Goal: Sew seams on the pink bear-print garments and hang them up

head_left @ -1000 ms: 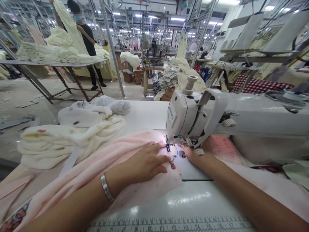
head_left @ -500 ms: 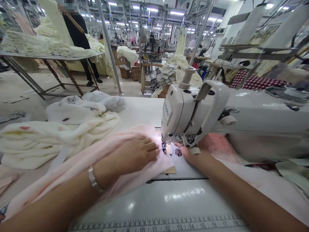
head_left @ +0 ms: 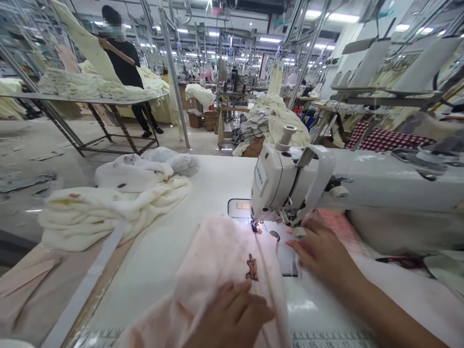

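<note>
Drawn back toward the lower centre since a second ago, left hand [head_left: 232, 314] bunching pink fabric [head_left: 221, 256] (gripped loosely), right hand [head_left: 322, 251] flat, open, near sewing machine [head_left: 279, 179].

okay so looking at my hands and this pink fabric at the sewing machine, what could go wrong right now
Your right hand rests close beside the needle, so a finger could probably get caught. Your left hand bunches the pink fabric, which may feed unevenly. The cream pile nearby could snag.

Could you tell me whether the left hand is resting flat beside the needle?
No, the left hand grips the pink fabric near the table's front edge.
</note>
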Demonstrator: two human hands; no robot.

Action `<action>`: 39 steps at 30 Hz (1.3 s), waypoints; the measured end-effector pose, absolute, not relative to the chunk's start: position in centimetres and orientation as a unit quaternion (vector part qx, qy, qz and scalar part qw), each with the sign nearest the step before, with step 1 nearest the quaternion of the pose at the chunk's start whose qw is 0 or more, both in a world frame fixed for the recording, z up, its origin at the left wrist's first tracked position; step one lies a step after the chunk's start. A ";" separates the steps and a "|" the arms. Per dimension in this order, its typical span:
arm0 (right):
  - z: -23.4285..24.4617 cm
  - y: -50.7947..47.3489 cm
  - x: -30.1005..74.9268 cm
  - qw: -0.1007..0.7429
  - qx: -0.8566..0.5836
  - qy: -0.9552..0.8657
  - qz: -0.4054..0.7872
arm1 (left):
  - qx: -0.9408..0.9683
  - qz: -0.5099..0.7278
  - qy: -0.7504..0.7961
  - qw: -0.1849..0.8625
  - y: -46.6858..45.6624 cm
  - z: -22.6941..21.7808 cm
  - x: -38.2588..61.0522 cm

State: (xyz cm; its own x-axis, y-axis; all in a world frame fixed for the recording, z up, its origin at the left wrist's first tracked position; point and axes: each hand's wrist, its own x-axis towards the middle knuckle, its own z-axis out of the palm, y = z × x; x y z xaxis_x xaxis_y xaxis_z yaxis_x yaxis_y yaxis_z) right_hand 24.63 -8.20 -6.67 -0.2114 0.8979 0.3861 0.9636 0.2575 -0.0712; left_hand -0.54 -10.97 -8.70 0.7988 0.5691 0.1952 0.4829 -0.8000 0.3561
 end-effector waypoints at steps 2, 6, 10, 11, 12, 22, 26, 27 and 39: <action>-6.4 -9.2 23.9 0.226 -0.565 -0.790 -0.081 | 0.940 0.176 0.245 0.158 -7.5 -7.0 -0.5; -6.5 -10.6 21.0 0.226 -0.458 -0.859 -0.031 | 0.953 0.137 0.252 0.095 -4.0 -7.1 -0.4; -7.6 -10.6 21.0 0.086 -0.493 -0.866 -0.013 | 0.954 0.104 0.273 0.064 -4.5 -7.8 0.0; -7.8 -10.5 21.4 0.072 -0.500 -0.863 -0.010 | 0.955 0.100 0.269 0.069 -4.5 -7.6 0.2; -7.9 -10.3 21.8 0.071 -0.504 -0.861 -0.009 | 0.958 0.096 0.261 0.076 -4.4 -7.3 0.3; -6.4 -7.2 22.9 0.169 -0.552 -0.814 -0.058 | 0.949 0.114 0.262 0.133 -3.8 -7.0 1.0; -6.1 -8.1 23.1 0.212 -0.524 -0.817 -0.113 | 0.945 0.122 0.275 0.129 -4.4 -7.1 1.4; -6.2 -8.6 22.8 0.222 -0.503 -0.828 -0.108 | 0.944 0.124 0.278 0.127 -4.5 -7.2 1.5; -8.1 -9.1 23.3 0.040 -0.497 -0.867 -0.019 | 0.945 0.132 0.273 0.125 -3.4 -7.2 1.2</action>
State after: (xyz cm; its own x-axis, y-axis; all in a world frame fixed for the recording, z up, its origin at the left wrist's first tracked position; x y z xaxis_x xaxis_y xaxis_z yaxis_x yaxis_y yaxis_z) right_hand 23.25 -9.07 -8.15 -0.5031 0.8596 0.0891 0.8627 0.5056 -0.0070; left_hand 1.18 -3.40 -7.22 0.8159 0.5488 0.1818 0.4829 -0.8198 0.3076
